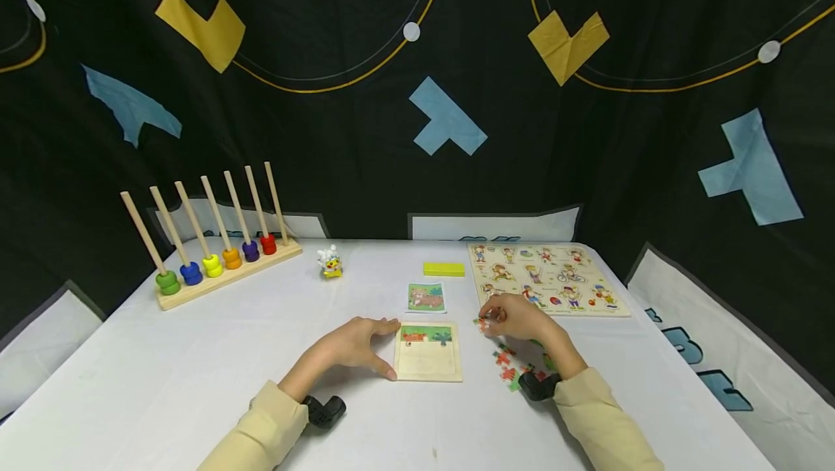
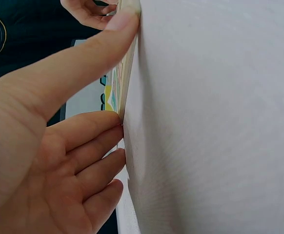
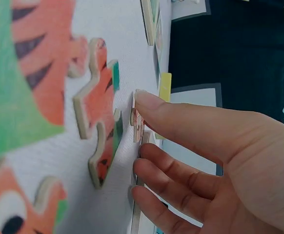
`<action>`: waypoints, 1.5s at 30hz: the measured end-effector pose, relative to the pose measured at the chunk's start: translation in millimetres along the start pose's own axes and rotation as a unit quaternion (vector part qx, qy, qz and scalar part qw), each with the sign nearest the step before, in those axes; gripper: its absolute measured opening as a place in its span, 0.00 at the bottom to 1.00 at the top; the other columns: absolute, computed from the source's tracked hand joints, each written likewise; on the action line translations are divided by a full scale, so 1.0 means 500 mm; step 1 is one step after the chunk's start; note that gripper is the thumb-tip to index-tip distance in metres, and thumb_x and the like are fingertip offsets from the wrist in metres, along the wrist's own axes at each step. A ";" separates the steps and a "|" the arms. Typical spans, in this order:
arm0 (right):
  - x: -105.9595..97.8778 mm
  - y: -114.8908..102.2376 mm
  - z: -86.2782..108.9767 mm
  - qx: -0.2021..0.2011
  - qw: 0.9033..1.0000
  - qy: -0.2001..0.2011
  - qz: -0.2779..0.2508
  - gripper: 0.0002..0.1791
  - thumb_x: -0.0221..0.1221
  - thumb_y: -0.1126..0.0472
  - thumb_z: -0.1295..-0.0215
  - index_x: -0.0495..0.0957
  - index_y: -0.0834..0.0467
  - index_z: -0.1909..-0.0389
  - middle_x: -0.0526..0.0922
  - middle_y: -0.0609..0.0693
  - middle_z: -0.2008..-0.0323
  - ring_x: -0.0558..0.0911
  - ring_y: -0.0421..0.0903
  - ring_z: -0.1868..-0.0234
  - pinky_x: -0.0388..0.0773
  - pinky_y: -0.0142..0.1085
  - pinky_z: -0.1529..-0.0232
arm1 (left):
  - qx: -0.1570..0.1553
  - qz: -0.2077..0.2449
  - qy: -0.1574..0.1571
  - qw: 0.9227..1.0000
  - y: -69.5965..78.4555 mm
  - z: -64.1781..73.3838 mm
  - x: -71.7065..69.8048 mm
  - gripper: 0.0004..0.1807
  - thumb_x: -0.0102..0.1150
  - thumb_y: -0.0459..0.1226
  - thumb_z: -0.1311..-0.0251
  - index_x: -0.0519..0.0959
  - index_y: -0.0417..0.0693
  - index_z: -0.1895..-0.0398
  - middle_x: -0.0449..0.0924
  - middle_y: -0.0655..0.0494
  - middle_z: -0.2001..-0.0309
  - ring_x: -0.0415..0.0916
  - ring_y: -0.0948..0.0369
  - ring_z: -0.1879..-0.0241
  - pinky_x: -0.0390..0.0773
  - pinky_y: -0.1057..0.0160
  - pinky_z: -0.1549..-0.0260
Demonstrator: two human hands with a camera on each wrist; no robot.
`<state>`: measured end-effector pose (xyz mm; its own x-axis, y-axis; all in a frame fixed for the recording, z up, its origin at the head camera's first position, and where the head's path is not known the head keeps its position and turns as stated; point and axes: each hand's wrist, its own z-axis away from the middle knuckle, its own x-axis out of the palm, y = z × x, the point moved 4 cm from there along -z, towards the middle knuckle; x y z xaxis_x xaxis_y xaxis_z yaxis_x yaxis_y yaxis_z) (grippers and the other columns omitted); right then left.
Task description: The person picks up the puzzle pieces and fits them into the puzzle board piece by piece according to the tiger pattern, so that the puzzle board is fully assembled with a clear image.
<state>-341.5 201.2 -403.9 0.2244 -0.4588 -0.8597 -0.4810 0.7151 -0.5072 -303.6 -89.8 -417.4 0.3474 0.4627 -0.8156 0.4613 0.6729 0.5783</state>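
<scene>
A square wooden puzzle board (image 1: 427, 364) lies on the table, two pieces fitted along its top edge. My left hand (image 1: 357, 343) rests at its left side, thumb touching the lower left edge and index finger at the upper left corner. In the left wrist view these fingers (image 2: 95, 134) look nearly straight. To the right, my right hand (image 1: 515, 317) pinches a small orange puzzle piece (image 3: 138, 126) low over the table; the index fingertip hides behind the thumb. Several loose orange and green puzzle pieces (image 1: 507, 374) lie below that hand, near its wrist.
A picture card (image 1: 427, 298) lies beyond the board, with a yellow block (image 1: 443, 269) behind it. At the back right is a large picture board (image 1: 548, 275). A small toy figure (image 1: 330, 262) and a peg rack with coloured rings (image 1: 228, 275) stand at the left.
</scene>
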 end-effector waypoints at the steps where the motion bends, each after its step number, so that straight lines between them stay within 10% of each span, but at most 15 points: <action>1: 0.000 -0.001 0.000 -0.001 1.000 0.001 -0.001 0.13 0.68 0.66 0.44 0.82 0.61 0.57 0.80 0.52 0.65 0.73 0.41 0.70 0.74 0.35 0.68 | 0.000 0.000 0.000 1.000 0.000 0.000 0.000 0.51 0.80 0.47 0.64 0.68 0.32 0.35 0.64 0.40 0.33 0.58 0.44 0.32 0.59 0.45 0.34; 45: 0.012 -0.018 -0.005 0.003 0.999 -0.012 -0.034 0.16 0.70 0.70 0.49 0.78 0.58 0.59 0.79 0.50 0.71 0.74 0.43 0.71 0.74 0.35 0.71 | -0.012 -0.006 0.001 1.000 -0.001 0.002 0.001 0.51 0.79 0.49 0.64 0.69 0.35 0.35 0.65 0.43 0.33 0.59 0.45 0.31 0.58 0.45 0.33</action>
<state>-338.0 190.7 -404.6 0.2765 -0.4939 -0.8244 -0.4581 0.6863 -0.5649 -302.9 -90.5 -418.1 0.3413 0.4555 -0.8222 0.4460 0.6915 0.5682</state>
